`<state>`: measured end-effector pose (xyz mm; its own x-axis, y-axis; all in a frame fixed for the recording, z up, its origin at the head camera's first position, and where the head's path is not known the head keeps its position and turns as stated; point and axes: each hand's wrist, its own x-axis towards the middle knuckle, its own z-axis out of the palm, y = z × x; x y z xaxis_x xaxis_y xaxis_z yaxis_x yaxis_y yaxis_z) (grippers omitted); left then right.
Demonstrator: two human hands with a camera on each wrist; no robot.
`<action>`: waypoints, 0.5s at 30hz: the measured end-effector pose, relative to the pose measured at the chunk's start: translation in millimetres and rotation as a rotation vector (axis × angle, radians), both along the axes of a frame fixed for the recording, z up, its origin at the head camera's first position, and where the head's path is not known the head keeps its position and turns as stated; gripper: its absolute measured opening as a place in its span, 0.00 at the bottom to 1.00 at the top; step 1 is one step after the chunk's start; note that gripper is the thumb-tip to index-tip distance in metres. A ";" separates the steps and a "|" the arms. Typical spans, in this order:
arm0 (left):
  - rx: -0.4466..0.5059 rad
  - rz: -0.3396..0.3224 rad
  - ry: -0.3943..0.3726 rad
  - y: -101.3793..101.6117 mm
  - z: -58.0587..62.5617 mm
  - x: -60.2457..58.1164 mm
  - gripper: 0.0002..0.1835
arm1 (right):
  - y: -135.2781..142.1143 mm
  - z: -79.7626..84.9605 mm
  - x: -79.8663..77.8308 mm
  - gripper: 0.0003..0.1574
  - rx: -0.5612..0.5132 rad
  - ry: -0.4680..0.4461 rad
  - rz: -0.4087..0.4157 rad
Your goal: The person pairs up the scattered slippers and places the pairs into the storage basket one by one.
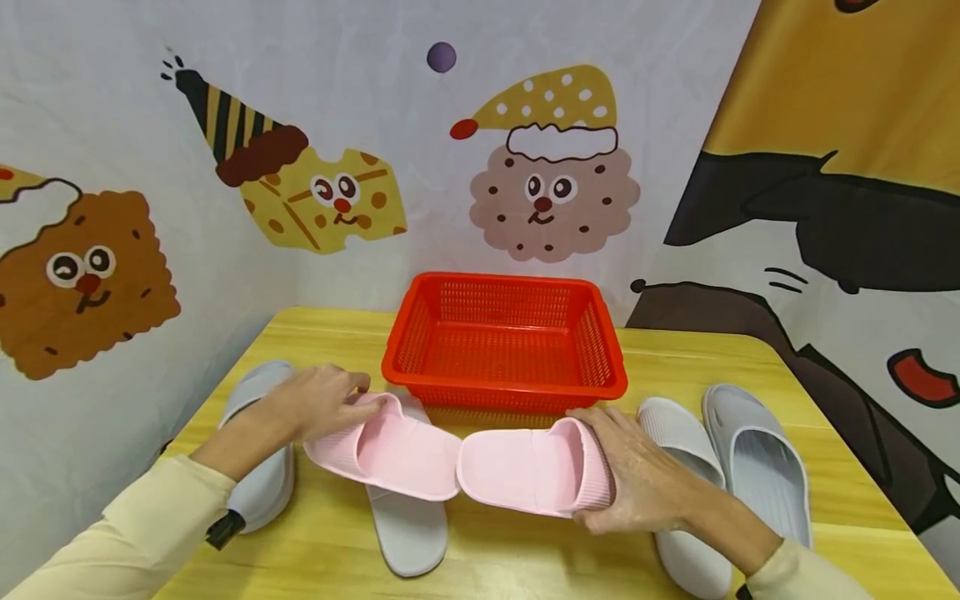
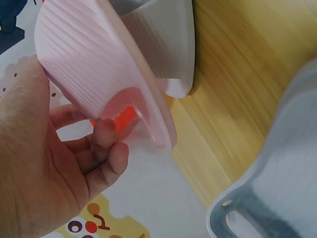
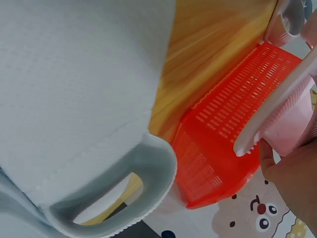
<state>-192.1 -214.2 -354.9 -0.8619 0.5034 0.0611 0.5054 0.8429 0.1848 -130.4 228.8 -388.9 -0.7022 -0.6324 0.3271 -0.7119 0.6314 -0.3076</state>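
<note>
My left hand (image 1: 326, 404) grips a pink slipper (image 1: 416, 458) by its ribbed strap. The left wrist view shows the fingertips curled at the strap's edge on this slipper (image 2: 89, 59). My right hand (image 1: 648, 475) holds the matching pink slipper (image 1: 502, 467) round its strap, thumb at the near side. Both slippers are raised above the table with their heel ends meeting in the middle. Under the left one lies a light grey slipper (image 1: 411, 533), partly covered. In the right wrist view the right hand (image 3: 294, 171) shows only at the edge.
A red plastic basket (image 1: 510, 396) stands behind the slippers, with nothing seen inside. At the left lies a blue-grey slipper (image 1: 273, 492), partly behind the left arm. A light grey slipper (image 1: 693, 558) and a grey one (image 1: 757, 471) lie at the right of the wooden table (image 1: 517, 558).
</note>
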 end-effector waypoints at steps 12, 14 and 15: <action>-0.092 0.076 0.049 11.1 5.1 5.7 0.20 | -7.8 5.0 -3.4 0.65 0.017 0.033 -0.008; -0.122 0.084 0.080 13.4 4.9 7.0 0.21 | -9.2 6.0 -3.8 0.64 0.018 0.042 -0.013; -0.138 0.088 0.091 14.7 4.9 7.4 0.21 | -9.7 6.5 -4.1 0.63 0.020 0.046 -0.018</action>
<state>-184.7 -199.5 -350.0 -0.8971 0.4353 0.0763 0.4379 0.8988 0.0212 -134.4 219.0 -382.4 -0.6977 -0.6268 0.3469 -0.7138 0.6495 -0.2619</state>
